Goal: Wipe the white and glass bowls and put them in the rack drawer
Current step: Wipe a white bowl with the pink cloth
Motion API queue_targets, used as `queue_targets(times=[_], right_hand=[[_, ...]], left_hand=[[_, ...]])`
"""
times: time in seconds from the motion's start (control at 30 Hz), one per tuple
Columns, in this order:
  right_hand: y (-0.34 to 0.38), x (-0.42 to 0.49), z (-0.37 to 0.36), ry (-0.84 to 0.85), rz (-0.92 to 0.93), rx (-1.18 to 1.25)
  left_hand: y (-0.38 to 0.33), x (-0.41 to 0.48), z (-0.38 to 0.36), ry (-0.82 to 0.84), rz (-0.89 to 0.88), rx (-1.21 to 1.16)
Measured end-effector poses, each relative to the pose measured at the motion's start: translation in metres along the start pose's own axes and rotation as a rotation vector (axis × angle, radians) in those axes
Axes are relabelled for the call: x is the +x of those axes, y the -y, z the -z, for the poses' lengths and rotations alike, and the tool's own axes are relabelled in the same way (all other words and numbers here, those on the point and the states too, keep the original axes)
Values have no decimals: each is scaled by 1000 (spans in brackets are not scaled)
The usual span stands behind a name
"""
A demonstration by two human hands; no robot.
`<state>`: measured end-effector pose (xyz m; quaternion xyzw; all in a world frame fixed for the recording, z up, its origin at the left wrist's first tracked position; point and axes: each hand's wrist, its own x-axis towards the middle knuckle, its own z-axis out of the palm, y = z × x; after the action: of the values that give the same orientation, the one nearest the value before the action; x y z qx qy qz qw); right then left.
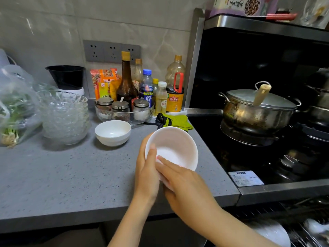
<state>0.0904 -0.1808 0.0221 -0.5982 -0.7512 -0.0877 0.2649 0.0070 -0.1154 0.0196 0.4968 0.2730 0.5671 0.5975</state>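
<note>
Grips a white bowl [176, 143] at its near rim with the left hand [146, 168], thumb inside, other fingers curled behind the wall. Holds it tilted in the air, just over the front part of the grey surface [71, 175], near the stove [249, 157]. Presses a white cloth [165, 182] against the inside of this bowl with the straight fingers of the right hand [179, 177].

Behind, on the surface: a second white bowl [113, 132], upright and empty. Left of it, a stack of glass bowls [65, 116], one inside another. Further back, a glass dish [106, 118] with three lidded jars [120, 106] in it. At far left, a plastic bag [12, 111] with green leaves inside. On the stove, a metal pot [256, 114] under its lid [249, 97].

At lower right, the rack drawer [306, 236], blurred, with a white dish [272, 232] in it.
</note>
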Motion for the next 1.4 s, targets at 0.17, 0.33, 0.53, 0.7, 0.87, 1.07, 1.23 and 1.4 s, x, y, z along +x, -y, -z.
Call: queue_targets(times=[0.17,0.33,0.53,0.7,0.87,1.07,1.23,1.4], right_hand=[[-21,-1,4,-173,271,-286],[-14,1,3,-319,246,-415],[-13,-4,-13,-382,295,-332],[-38,-1,-7,-410,426,-372],[-19,1,-24,-462,252,-287],[-31,-2,-20,-399,371,-276],[-26,6,-11,-461,380,-362],[-7,8,-23,-513,216,-253]], left_hand=[[-14,-1,10,75,-15,29],[-7,-9,3,34,86,-84],[-12,-2,11,-25,113,-111],[-15,1,22,86,103,-7],[-2,-9,11,-12,191,-97],[-17,3,24,37,202,3],[-25,4,21,83,135,-23],[-14,-12,10,-4,193,-153]])
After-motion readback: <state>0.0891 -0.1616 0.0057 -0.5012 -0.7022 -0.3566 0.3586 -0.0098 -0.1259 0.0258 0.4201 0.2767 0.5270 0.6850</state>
